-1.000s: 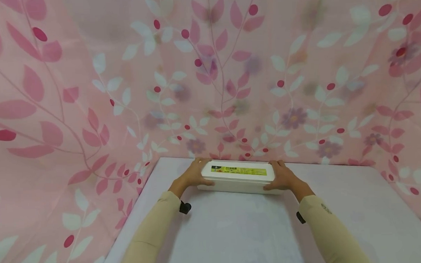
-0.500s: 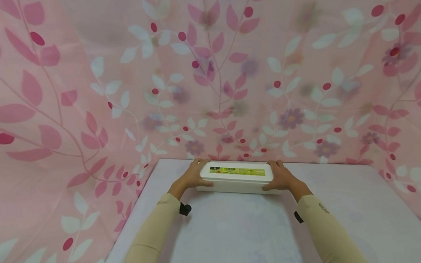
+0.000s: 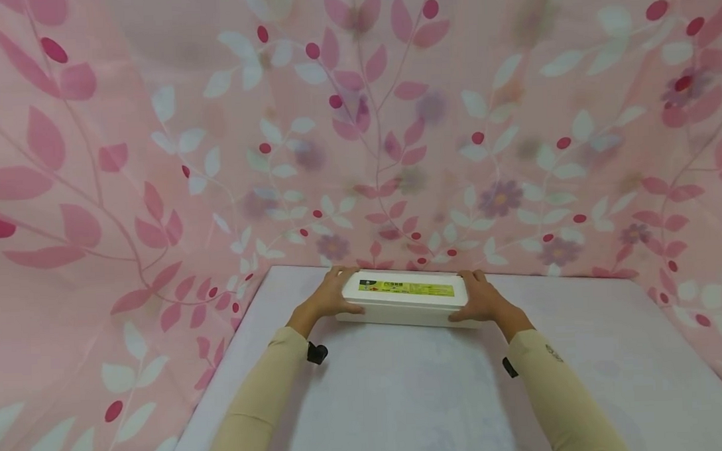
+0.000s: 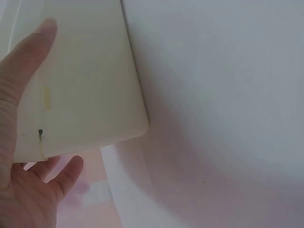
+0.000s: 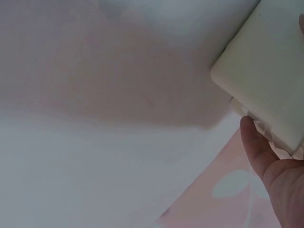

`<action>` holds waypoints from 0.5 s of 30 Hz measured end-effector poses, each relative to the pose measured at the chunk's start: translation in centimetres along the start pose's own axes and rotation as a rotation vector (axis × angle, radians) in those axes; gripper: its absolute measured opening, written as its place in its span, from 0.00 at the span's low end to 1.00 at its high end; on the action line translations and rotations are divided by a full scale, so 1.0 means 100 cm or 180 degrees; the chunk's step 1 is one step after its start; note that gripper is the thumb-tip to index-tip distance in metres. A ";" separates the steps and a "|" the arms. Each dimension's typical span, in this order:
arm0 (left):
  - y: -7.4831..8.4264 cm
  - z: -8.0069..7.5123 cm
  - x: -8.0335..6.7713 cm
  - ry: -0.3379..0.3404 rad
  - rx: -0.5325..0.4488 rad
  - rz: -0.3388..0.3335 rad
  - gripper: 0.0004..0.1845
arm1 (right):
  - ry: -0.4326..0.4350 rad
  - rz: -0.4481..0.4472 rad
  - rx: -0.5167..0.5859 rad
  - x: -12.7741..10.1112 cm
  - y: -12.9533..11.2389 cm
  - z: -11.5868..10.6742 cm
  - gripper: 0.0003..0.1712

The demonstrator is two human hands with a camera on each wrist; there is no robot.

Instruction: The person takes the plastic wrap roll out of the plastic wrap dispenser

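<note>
A long white box point(image 3: 408, 312) with a yellow-green printed label point(image 3: 406, 288) on top lies crosswise near the far edge of the table. My left hand point(image 3: 330, 297) grips its left end, thumb along the near side and fingers at the end and back. At the opposite end my right hand point(image 3: 483, 301) holds the box the same way. The left wrist view shows a small yellowish strip and a dark mark on the box's near side. Torn-looking clear tape point(image 5: 263, 128) sticks out at the right end. The underside is hidden.
The white-covered table point(image 3: 403, 396) extends toward me and to both sides. A pink curtain point(image 3: 407, 184) with leaves and flowers hangs right behind the box and along the left and right. Black straps with small devices point(image 3: 317, 353) sit at both wrists.
The head view has shifted slightly. Both hands keep their hold on the box, which has not visibly moved on the table.
</note>
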State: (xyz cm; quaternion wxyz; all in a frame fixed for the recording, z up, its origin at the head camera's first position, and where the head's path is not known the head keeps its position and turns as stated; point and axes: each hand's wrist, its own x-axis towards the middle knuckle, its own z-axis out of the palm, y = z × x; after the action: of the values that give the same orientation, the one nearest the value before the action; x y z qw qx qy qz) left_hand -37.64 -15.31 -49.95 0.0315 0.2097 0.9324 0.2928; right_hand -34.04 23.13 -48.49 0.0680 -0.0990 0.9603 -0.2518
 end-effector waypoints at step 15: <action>0.001 0.000 -0.001 0.0055 -0.0077 -0.0017 0.57 | 0.0033 -0.0020 -0.0051 -0.001 -0.001 0.000 0.63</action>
State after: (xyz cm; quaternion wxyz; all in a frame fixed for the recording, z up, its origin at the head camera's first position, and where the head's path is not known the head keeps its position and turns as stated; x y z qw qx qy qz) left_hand -37.49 -15.28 -49.92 0.0268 0.2043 0.9296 0.3057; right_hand -33.93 23.06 -48.40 0.0615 -0.1013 0.9623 -0.2448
